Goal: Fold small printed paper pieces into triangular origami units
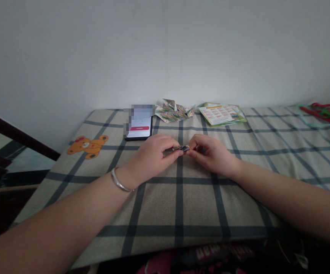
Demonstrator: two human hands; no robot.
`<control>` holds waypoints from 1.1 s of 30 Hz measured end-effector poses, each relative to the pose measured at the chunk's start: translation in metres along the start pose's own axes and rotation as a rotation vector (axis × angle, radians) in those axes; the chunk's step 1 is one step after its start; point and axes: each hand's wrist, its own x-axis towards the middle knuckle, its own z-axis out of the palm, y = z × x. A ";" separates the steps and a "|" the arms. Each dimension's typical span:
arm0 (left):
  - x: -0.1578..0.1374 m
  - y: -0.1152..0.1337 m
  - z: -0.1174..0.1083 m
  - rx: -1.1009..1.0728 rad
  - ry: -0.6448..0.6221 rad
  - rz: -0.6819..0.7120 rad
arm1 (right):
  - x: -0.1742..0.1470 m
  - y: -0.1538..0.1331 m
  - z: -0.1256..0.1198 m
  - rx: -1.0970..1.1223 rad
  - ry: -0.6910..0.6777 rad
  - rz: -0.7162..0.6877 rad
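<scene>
Between my two hands is a small folded piece of printed paper (183, 147), pinched from both sides just above the tablecloth. My left hand (157, 154), with a silver bangle (119, 180) at the wrist, grips its left end between thumb and fingers. At its right end, my right hand (209, 154) closes thumb and forefinger on the same paper. Fingers cover most of it, so its full shape is hidden. Behind the hands lies a pile of folded printed paper pieces (176, 111), and right of that a stack of printed leaflets (222, 114).
A phone (138, 127) with a lit screen lies left of the folded pieces. Farther left is a flat orange bear figure (87, 146). Red and green strips (323, 114) lie at the far right. The checked tablecloth (165, 207) meets a pale wall (165, 49) behind.
</scene>
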 end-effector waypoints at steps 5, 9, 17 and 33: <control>0.001 0.005 -0.002 0.118 -0.100 -0.043 | -0.001 -0.003 0.000 -0.051 -0.040 -0.036; 0.000 0.011 -0.003 0.220 -0.112 -0.012 | -0.001 -0.006 -0.003 -0.048 -0.004 -0.098; 0.000 0.001 -0.003 0.120 -0.065 -0.026 | -0.002 0.002 0.003 0.212 0.104 0.107; -0.001 0.009 -0.005 0.329 -0.106 0.061 | -0.001 -0.005 -0.002 -0.025 0.085 -0.103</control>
